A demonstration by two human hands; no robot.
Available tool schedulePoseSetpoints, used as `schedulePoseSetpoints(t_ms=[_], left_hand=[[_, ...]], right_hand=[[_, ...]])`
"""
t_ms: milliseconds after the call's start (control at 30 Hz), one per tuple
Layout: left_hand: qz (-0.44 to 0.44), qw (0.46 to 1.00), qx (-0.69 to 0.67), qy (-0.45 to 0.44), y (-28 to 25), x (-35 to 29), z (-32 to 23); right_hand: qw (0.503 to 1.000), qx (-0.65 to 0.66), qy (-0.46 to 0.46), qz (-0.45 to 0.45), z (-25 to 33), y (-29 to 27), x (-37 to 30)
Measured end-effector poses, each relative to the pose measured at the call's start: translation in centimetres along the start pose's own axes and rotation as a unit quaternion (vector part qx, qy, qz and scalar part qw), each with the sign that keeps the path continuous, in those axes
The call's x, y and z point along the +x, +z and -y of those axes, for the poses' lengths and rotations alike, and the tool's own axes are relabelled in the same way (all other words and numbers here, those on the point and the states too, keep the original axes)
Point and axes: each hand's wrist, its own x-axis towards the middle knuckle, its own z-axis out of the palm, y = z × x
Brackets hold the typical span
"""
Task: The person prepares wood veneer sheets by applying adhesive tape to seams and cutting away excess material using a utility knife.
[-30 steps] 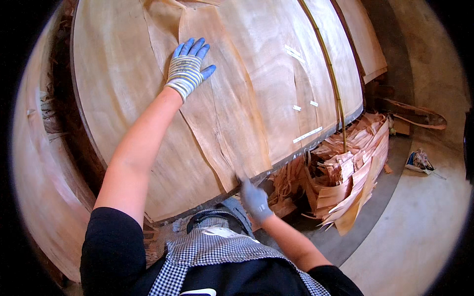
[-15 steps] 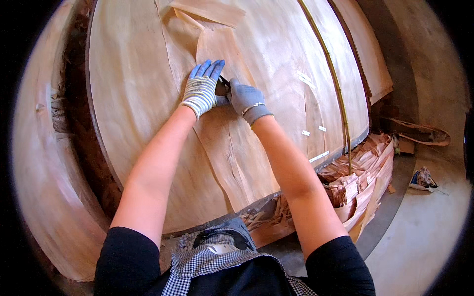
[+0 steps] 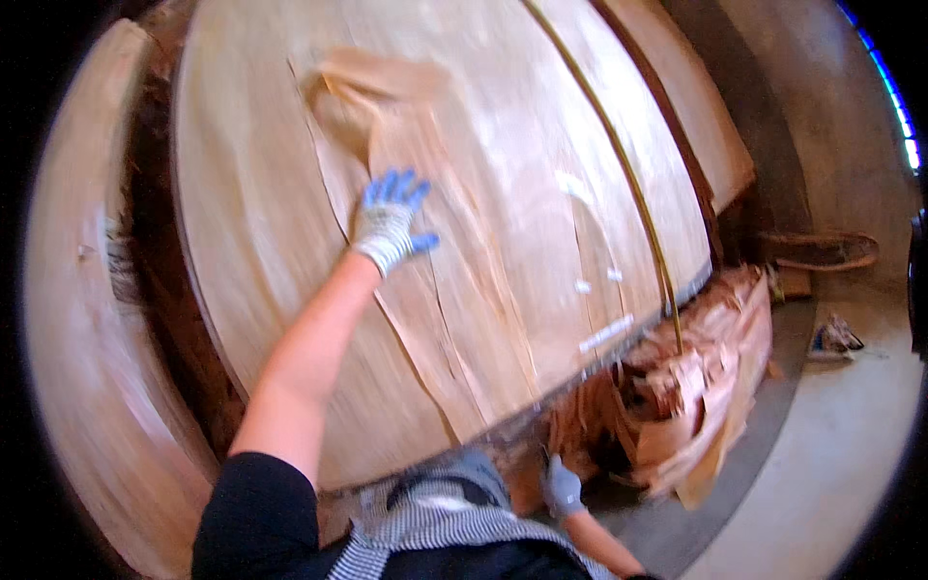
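My left hand (image 3: 390, 220), in a white-striped glove with blue fingers, lies flat with fingers spread on a large pale wood veneer sheet (image 3: 261, 242). Beneath and around it runs a narrower, darker veneer strip (image 3: 474, 280) with long split edges. Beyond my fingers a piece of veneer (image 3: 387, 72) is folded and raised. My right hand (image 3: 563, 488), in a grey glove, is low beside the sheet's near edge, off the veneer. It is blurred and looks closed; a small dark tip shows above it, too unclear to name.
A heap of torn veneer scraps (image 3: 691, 396) lies right of my right hand. A thin bamboo-like rod (image 3: 628, 159) crosses the sheet. White tape pieces (image 3: 607, 333) stick near its right edge. Another veneer stack (image 3: 82, 319) stands left, across a dark gap. A small bundle (image 3: 837, 335) lies on the floor.
My right hand has left the veneer strip, where it held a dark tool beside my left hand, and dropped toward me below the near edge. My left hand has spread its fingers.
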Motion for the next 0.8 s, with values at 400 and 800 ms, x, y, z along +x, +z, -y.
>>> schedulePoseSetpoints(t_ms=[400, 800], left_hand=[[0.070, 0.994, -0.083, -0.030, -2.2, 1.2, 0.5], [-0.273, 0.854, -0.370, -0.244, -2.0, 4.9, 9.5]], right_hand=[[0.911, 0.095, -0.311, -0.252, 24.4, -15.0, 10.1], [0.897, 0.048, -0.372, -0.232, 25.9, -14.6, 9.9]])
